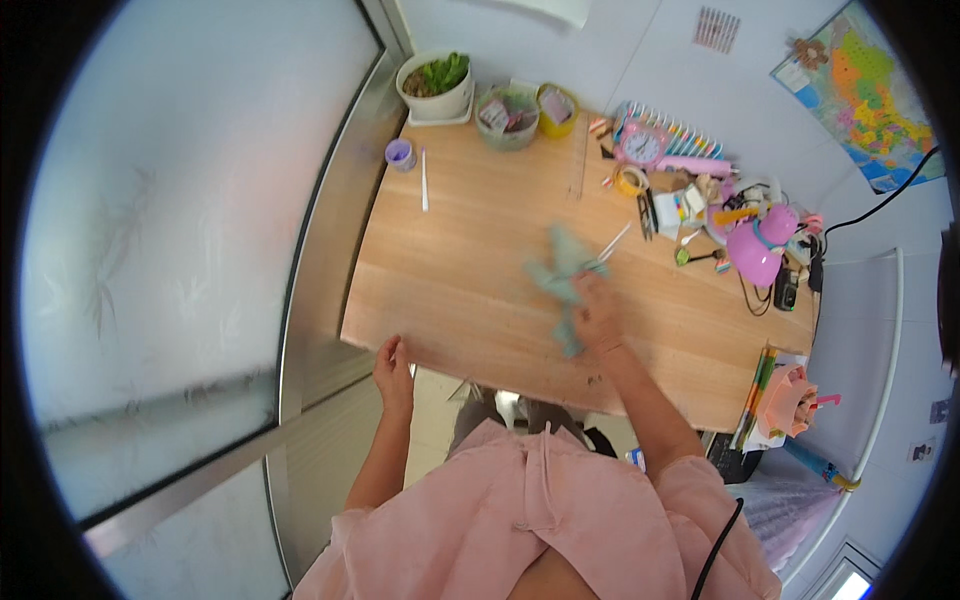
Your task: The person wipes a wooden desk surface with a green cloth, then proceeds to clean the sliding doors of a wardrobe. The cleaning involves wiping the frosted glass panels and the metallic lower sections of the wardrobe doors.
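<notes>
A light green cloth (pixel 562 278) lies bunched on the wooden table (pixel 470 280), blurred by motion. My right hand (pixel 597 312) presses down on it, fingers closed over its right side. Just beyond that hand, a thin white stick-like item (pixel 615 241) rests on the wood beside the cloth. At the table's front left edge is my left hand (pixel 393 368), its fingers curled together; whether anything is inside them is hidden.
Along the back stand a potted plant (pixel 436 85), a green bowl (pixel 506 118), a yellow container (pixel 557 110) and a pink alarm clock (pixel 641 146). A purple lamp (pixel 760 245) and small items crowd the right side. Left, a purple-lidded jar (pixel 400 154) sits by a white stick (pixel 424 180).
</notes>
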Demonstrator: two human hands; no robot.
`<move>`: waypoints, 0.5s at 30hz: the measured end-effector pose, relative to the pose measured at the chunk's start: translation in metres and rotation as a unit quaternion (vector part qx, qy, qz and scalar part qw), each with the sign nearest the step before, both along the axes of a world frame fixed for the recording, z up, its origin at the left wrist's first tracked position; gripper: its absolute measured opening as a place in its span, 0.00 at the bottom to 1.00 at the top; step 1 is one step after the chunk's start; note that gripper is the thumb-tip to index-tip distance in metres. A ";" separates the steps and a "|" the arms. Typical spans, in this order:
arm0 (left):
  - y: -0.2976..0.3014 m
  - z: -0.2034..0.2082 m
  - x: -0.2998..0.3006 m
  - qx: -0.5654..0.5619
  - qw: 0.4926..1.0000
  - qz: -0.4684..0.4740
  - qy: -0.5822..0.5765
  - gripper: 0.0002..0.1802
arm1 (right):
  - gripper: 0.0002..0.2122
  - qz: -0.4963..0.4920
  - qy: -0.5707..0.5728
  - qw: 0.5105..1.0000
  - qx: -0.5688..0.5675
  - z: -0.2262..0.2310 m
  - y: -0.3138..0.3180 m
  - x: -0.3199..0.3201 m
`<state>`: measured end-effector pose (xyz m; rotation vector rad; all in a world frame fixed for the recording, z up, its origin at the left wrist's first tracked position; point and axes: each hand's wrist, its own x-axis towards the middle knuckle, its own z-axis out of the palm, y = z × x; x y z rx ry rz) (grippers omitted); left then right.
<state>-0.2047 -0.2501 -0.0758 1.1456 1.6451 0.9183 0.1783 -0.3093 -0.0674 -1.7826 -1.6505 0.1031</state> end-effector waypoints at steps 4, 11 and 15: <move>-0.019 -0.003 -0.009 -0.015 1.000 0.016 -0.013 0.14 | 0.26 -0.080 -0.086 0.989 -0.090 -0.005 -0.032 -0.001; -0.047 0.011 -0.062 -0.015 1.000 -0.017 0.021 0.13 | 0.26 0.010 -0.104 0.987 -0.120 -0.011 -0.027 -0.160; -0.071 0.015 -0.104 -0.044 0.995 -0.061 0.063 0.14 | 0.22 0.286 0.029 0.956 -0.062 -0.009 0.008 -0.207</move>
